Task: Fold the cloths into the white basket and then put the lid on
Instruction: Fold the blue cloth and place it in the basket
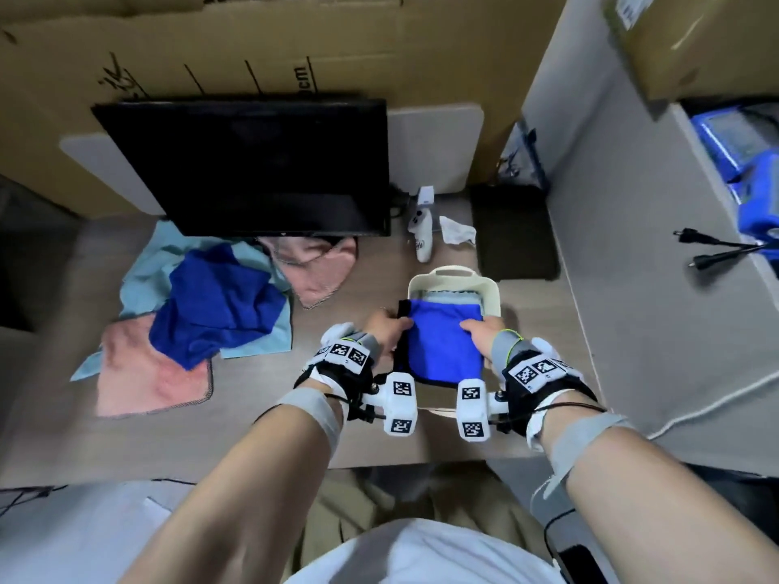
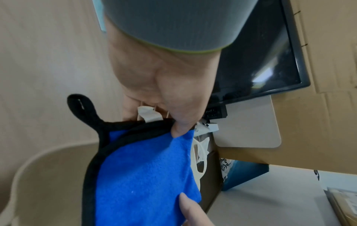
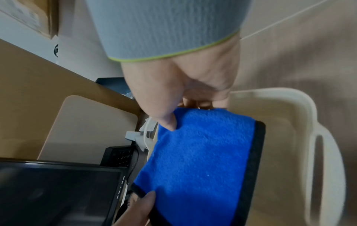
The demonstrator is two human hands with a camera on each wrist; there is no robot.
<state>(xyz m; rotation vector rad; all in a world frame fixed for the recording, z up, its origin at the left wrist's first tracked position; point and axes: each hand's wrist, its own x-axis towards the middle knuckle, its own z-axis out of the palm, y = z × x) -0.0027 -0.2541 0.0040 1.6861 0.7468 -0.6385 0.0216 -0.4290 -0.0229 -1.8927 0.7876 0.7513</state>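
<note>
A folded blue cloth [image 1: 442, 343] with black edging hangs over the white basket [image 1: 491, 297], held between both hands. My left hand [image 1: 385, 326] pinches its left edge near the black loop [image 2: 81, 107], thumb on top and fingers beneath. My right hand [image 1: 480, 330] pinches the right edge the same way, shown in the right wrist view with the thumb pressed on the blue cloth [image 3: 203, 160]. A pale folded cloth [image 1: 451, 298] lies inside the basket at its far end. A pile of unfolded cloths [image 1: 202, 314], light blue, dark blue and pink, lies on the table to the left.
A black monitor [image 1: 253, 166] stands at the back of the table, above the cloth pile. A white controller [image 1: 421, 238] and a crumpled tissue [image 1: 457, 231] lie behind the basket. A dark pad [image 1: 512, 233] sits at back right. Cardboard boxes [image 1: 210, 48] line the rear.
</note>
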